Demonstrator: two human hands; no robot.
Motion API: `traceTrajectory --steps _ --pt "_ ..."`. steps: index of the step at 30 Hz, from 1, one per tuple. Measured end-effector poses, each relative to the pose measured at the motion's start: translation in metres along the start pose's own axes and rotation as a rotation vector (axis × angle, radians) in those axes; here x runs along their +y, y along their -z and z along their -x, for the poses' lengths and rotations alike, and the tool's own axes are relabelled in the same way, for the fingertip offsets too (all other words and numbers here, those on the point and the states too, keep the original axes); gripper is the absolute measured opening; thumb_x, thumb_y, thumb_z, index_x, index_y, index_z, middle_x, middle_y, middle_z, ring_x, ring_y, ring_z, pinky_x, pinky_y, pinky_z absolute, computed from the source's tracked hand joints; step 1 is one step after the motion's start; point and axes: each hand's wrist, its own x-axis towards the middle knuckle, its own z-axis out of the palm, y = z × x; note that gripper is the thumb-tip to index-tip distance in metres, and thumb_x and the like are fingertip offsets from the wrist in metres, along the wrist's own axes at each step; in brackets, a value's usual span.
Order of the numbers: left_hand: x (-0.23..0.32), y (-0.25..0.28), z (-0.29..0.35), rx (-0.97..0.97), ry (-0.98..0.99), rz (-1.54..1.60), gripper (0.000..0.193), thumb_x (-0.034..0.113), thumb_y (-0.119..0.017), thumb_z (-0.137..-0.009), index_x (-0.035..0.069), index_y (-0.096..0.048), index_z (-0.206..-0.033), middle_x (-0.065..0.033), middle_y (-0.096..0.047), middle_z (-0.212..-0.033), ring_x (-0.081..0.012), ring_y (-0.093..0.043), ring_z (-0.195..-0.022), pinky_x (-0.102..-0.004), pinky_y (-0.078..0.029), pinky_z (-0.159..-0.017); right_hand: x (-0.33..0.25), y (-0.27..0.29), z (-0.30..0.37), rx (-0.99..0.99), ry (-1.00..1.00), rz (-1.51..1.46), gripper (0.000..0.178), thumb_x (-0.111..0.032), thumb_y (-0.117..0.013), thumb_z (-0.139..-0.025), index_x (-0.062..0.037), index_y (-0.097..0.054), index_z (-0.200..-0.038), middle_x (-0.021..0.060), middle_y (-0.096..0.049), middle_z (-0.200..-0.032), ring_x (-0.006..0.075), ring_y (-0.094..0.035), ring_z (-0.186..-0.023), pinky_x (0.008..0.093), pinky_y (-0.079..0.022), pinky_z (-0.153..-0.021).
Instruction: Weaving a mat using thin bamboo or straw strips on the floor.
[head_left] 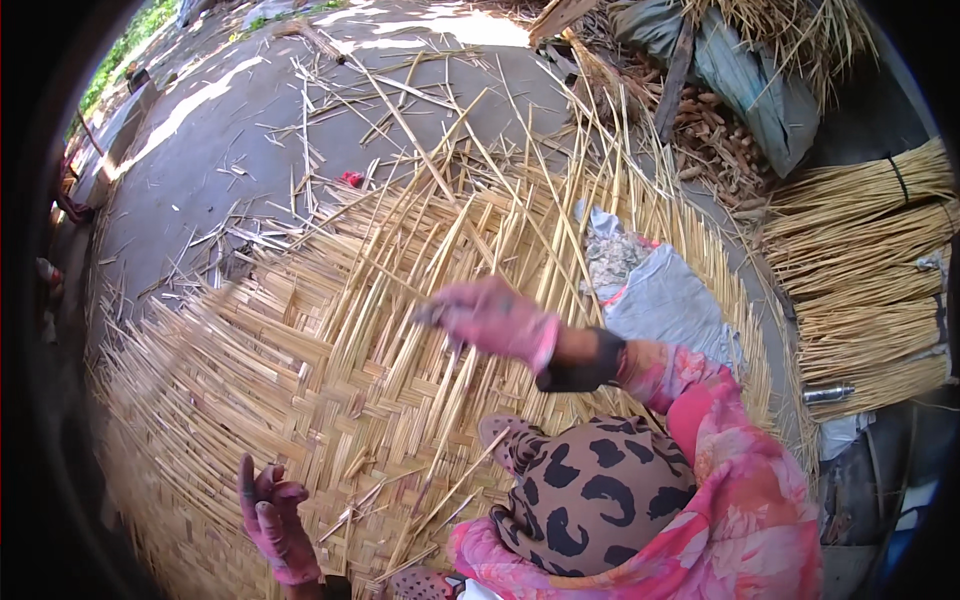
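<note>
A large woven mat (370, 425) of flat, straw-coloured cane strips spreads beneath me, with long unwoven strips (440, 240) fanning out at its far side. Over the middle of the mat is my right hand (490, 315), in a pink glove with dark fingertips and blurred. Its fingers look bunched together; a thin strip runs up to the fingertips, but I cannot tell whether they grip it. My left hand (275, 520), gloved in pink too, hovers above the mat's near left part. Its fingers are apart, with nothing in them.
A pale blue cloth (670, 305) lies on the mat's right side. Bundles of thin stalks (870, 280) are stacked farther right, with a shiny metal cylinder (828, 392) beside them. Loose strip scraps (310, 130) litter the grey ground. Corn cobs (715, 140) are heaped at the far right.
</note>
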Motion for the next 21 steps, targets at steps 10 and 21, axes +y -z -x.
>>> traceTrajectory --steps 10,21 --pt "-0.055 -0.002 0.016 -0.045 0.365 -0.018 0.029 0.014 -0.058 -0.086 -0.002 -0.056 -0.111 -0.0105 -0.060 -0.088 -0.0166 -0.058 -0.076 -0.0293 -0.050 -0.068 0.248 0.198 0.044 -0.007 -0.479 1.351 0.027 -0.025 -0.053 -0.083 -0.0045 -0.065 -0.095 0.0158 -0.065 -0.086 0.0320 -0.065 -0.077 0.0414 -0.051 -0.066" --pt "-0.058 0.017 0.031 0.008 0.440 -0.187 0.027 0.010 -0.056 -0.085 -0.003 -0.058 -0.109 -0.0110 -0.064 -0.085 -0.0179 -0.063 -0.073 -0.0299 -0.052 -0.069 0.150 0.162 -0.018 0.883 -0.066 0.280 0.026 -0.031 -0.060 -0.086 -0.0051 -0.065 -0.089 0.0038 -0.061 -0.070 0.0148 -0.054 -0.055 0.0278 -0.042 -0.049"
